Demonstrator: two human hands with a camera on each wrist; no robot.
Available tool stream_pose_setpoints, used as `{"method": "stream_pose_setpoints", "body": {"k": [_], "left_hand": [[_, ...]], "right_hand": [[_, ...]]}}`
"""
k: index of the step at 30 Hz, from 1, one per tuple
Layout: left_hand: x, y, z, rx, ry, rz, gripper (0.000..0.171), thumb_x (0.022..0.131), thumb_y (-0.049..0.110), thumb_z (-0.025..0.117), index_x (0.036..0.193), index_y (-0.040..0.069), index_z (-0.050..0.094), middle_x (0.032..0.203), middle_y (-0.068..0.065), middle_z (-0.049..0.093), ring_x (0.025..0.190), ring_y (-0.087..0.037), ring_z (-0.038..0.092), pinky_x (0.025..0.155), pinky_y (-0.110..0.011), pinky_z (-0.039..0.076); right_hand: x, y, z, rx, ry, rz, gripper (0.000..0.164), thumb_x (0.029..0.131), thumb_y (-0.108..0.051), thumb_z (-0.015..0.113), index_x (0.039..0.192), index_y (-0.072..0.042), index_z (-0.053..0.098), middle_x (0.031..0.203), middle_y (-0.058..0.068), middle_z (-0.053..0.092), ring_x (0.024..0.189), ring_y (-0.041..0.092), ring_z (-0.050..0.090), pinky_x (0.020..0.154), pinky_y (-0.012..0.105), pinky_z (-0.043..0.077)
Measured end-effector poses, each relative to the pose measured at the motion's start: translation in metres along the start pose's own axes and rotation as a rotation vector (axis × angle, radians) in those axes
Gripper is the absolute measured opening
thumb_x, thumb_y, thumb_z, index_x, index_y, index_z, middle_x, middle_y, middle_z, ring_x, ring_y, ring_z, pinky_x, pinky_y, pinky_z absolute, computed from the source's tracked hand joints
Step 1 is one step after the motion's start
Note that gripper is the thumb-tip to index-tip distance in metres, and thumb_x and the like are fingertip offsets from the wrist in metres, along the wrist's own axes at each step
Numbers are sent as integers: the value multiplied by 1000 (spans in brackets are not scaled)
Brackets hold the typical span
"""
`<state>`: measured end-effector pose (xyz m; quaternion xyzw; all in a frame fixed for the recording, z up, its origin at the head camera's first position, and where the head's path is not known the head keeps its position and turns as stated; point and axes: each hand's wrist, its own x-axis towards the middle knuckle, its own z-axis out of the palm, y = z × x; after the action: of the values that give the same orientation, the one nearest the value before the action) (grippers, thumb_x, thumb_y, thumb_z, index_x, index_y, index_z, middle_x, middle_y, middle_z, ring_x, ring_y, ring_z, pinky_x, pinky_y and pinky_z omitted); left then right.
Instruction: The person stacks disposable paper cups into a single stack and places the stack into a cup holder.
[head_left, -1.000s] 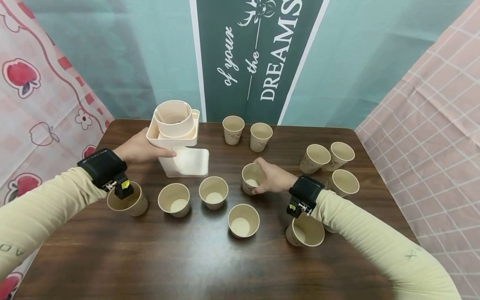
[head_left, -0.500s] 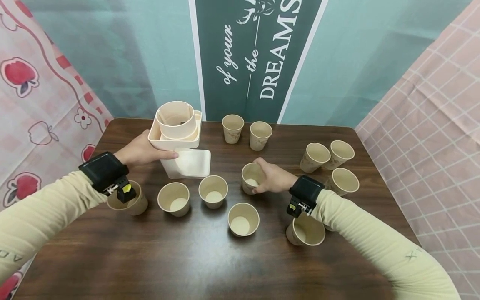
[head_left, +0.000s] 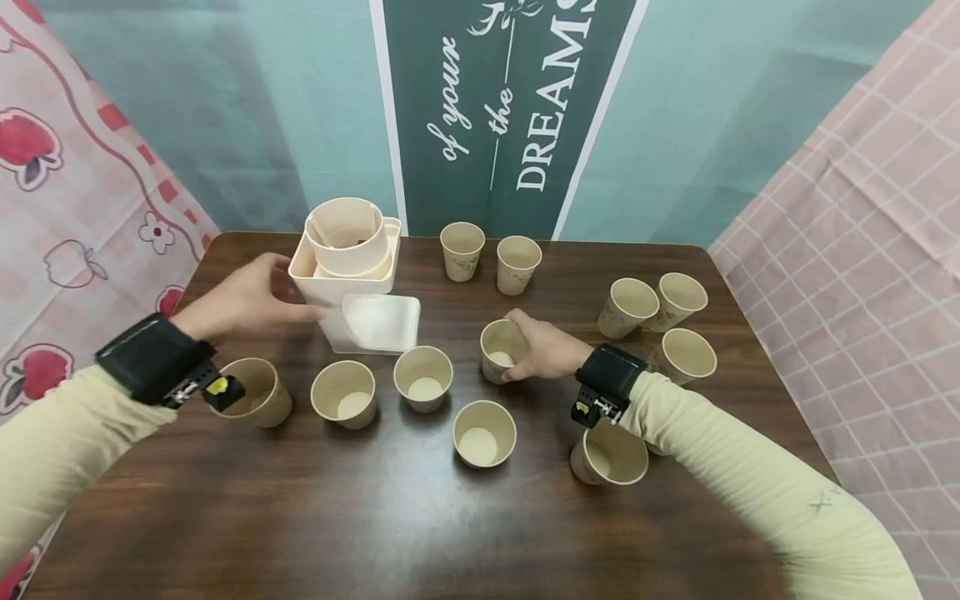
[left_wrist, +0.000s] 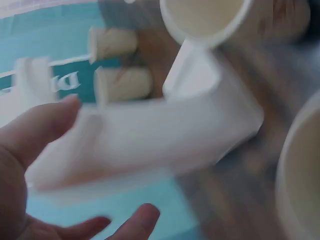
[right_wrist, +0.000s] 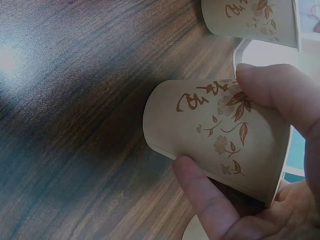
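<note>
My right hand (head_left: 547, 346) holds a beige paper cup (head_left: 492, 357) standing on the table, thumb on one side and fingers on the other. Printed brown flowers show on this cup's side in the right wrist view. At the back left stands a cream-white plastic dispenser (head_left: 333, 287), with a round open holder (head_left: 347, 242) on top and a flat white tray (head_left: 384, 321) at its front. My left hand (head_left: 247, 300) is just left of it, thumb and fingers spread. In the blurred left wrist view the dispenser (left_wrist: 150, 140) lies between the spread thumb and fingers.
Several more paper cups stand upright: one pair (head_left: 517, 265) at the back, a row (head_left: 343, 396) at front left, one cup (head_left: 484, 435) nearer the middle, and a group (head_left: 628, 308) to the right. Fabric backdrops (head_left: 315, 100) enclose the dark wooden table (head_left: 375, 533).
My left hand has let go of the dispenser and drawn back to the left, its fingers spread. The right hand keeps its hold on the same cup. The head view has shifted slightly.
</note>
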<state>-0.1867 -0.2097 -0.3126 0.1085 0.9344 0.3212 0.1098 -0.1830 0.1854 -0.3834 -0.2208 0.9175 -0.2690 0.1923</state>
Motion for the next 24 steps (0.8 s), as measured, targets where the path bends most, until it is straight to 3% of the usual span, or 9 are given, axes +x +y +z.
{"method": "stream_pose_setpoints", "body": {"k": [4, 8, 11, 14, 15, 19, 24], "left_hand": [[-17, 7, -22, 99, 88, -32, 87, 77, 56, 68, 129, -8, 42, 119, -33, 55, 108, -43, 54, 85, -55, 46], [-37, 17, -37, 168, 205, -22, 71, 79, 59, 64, 116, -1, 54, 111, -26, 61, 97, -39, 60, 77, -50, 46], [-54, 24, -46, 185, 287, -7, 56, 79, 55, 66, 106, 6, 58, 102, -16, 65, 82, -16, 64, 69, -33, 46], [-71, 33, -50, 168, 341, 28, 44, 79, 50, 69, 101, 13, 61, 93, -5, 63, 69, 4, 57, 59, -19, 42], [-76, 36, -49, 156, 359, 54, 39, 79, 46, 71, 100, 14, 61, 90, -3, 63, 65, 8, 53, 56, -15, 40], [-95, 52, -30, 116, 415, 200, 26, 77, 31, 77, 94, 18, 63, 80, 3, 61, 61, 2, 54, 55, -10, 41], [-108, 68, 5, 89, 375, 342, 23, 76, 24, 78, 93, 22, 62, 75, 10, 61, 63, -1, 55, 55, -11, 44]], "right_hand": [[0, -1, -1, 4, 10, 11, 76, 67, -20, 82, 126, -1, 39, 111, 22, 60, 96, 33, 59, 83, 39, 49], [-1, -2, 0, 2, 22, 21, 77, 66, -21, 83, 126, -1, 39, 111, 21, 60, 96, 33, 59, 83, 39, 49], [-1, -4, 2, 0, 34, 28, 78, 66, -20, 83, 127, 0, 39, 110, 22, 60, 96, 34, 59, 83, 39, 49], [-3, -7, 4, -5, 48, 51, 80, 65, -21, 83, 128, 1, 38, 111, 23, 60, 96, 35, 59, 83, 40, 49], [-3, -7, 5, -8, 54, 64, 80, 65, -21, 83, 128, 1, 38, 111, 24, 60, 96, 35, 59, 83, 40, 49], [-7, -12, 8, 2, 74, 126, 79, 66, -22, 83, 127, 0, 39, 112, 24, 60, 98, 34, 59, 84, 41, 48], [-12, -18, 12, 29, 100, 172, 76, 66, -19, 82, 124, 1, 38, 112, 24, 60, 98, 33, 58, 85, 41, 48]]}}
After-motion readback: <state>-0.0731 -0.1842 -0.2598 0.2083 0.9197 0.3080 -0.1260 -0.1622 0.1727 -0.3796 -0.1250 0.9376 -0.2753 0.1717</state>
